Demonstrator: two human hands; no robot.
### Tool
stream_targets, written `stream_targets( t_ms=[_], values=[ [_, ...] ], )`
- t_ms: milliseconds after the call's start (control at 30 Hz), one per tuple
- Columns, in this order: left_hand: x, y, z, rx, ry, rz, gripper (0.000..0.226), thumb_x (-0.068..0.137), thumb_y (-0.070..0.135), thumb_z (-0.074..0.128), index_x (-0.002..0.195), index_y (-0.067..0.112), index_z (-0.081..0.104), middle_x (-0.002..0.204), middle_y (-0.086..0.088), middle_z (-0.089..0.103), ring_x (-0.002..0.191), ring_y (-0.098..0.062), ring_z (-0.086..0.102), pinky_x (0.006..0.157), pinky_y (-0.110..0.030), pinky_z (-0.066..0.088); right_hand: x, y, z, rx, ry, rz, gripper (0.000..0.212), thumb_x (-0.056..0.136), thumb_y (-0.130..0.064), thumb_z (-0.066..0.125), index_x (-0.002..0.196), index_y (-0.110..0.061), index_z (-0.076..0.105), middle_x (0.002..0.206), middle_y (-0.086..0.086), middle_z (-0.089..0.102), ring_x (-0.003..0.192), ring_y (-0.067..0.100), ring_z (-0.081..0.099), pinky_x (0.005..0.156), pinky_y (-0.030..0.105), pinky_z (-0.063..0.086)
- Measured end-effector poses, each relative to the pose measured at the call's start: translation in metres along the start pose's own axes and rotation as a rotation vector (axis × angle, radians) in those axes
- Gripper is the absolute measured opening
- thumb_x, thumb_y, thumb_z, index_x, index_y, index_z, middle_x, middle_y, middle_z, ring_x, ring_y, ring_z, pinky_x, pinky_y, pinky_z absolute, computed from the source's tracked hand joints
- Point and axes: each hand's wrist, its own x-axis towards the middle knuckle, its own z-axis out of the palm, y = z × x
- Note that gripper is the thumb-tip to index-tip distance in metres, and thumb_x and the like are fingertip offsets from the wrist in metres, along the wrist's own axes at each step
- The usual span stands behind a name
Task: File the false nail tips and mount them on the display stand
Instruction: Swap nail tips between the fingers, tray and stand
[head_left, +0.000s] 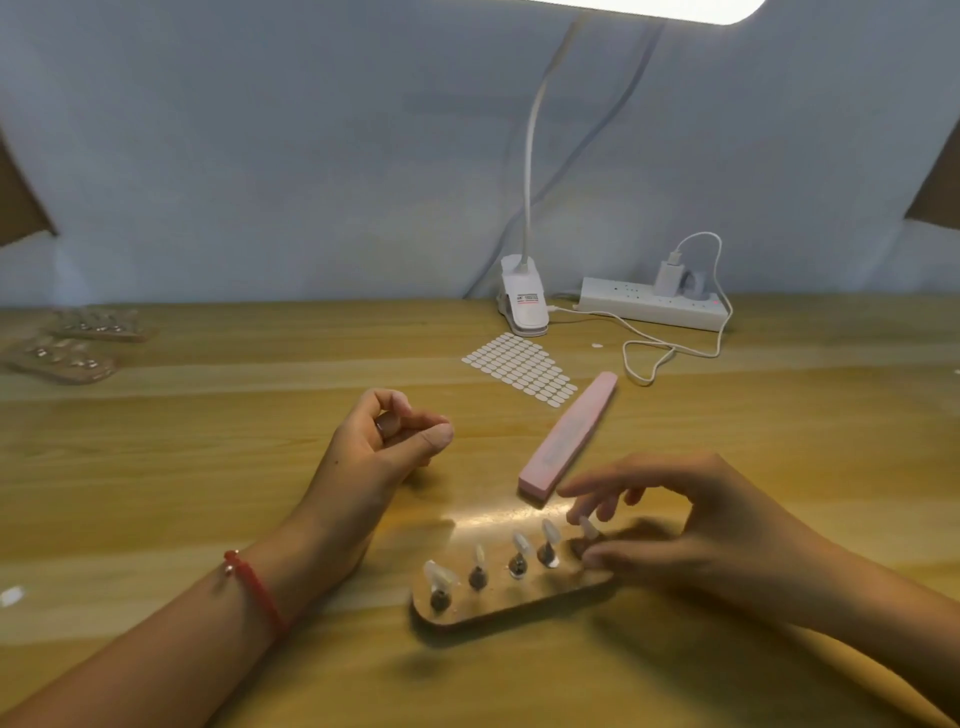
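A clear display stand (519, 608) lies on the wooden table in front of me, carrying a row of several pegs. Pale false nail tips (521, 543) sit on the pegs. My right hand (701, 525) is at the stand's right end, where thumb and fingertips pinch the rightmost nail tip (589, 527) on its peg. My left hand (384, 447) rests on the table to the left of the stand, its fingers curled with the thumb against them; nothing shows inside it. A pink nail file block (569, 434) lies just behind the stand.
A sheet of small white oval stickers (519, 366) lies behind the file. Further back are a white clip lamp (524, 306), a power strip (649, 304) and a looping white cable (670, 353). Two more stands (78, 343) lie at the far left.
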Motion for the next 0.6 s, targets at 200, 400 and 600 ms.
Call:
stream_targets(
  t_ms=[200,400,600],
  values=[
    [-0.001,0.001,0.001,-0.005,0.002,-0.01,0.028,0.077,0.002,0.066,0.086,0.018,0.045,0.081,-0.001,0.069,0.084,-0.012,0.064,0.074,-0.025,0.045,-0.004,0.003,0.0,-0.146,-0.11,0.029,0.054,0.07,-0.037,0.083,0.119,-0.047,0.063,0.105,-0.023,0.065,0.106,0.001,0.056,0.09,0.009,0.04],
    [-0.001,-0.006,-0.002,-0.046,0.008,0.022,0.03,0.064,0.009,0.067,0.085,0.018,0.047,0.08,-0.003,0.069,0.082,-0.011,0.064,0.076,-0.026,0.045,-0.03,0.019,-0.036,-0.275,-0.172,0.115,0.067,0.07,-0.061,0.073,0.13,-0.06,0.044,0.116,-0.026,0.059,0.111,0.001,0.054,0.09,0.011,0.043],
    [0.018,-0.032,-0.018,-0.021,-0.001,0.077,0.029,0.058,0.007,0.067,0.068,0.033,0.058,0.074,-0.004,0.072,0.073,-0.007,0.069,0.065,-0.012,0.052,-0.055,0.074,-0.129,-0.439,-0.078,0.475,0.085,0.053,-0.07,0.074,0.125,-0.074,0.03,0.113,-0.034,0.06,0.107,-0.008,0.055,0.088,0.015,0.044]
  ],
)
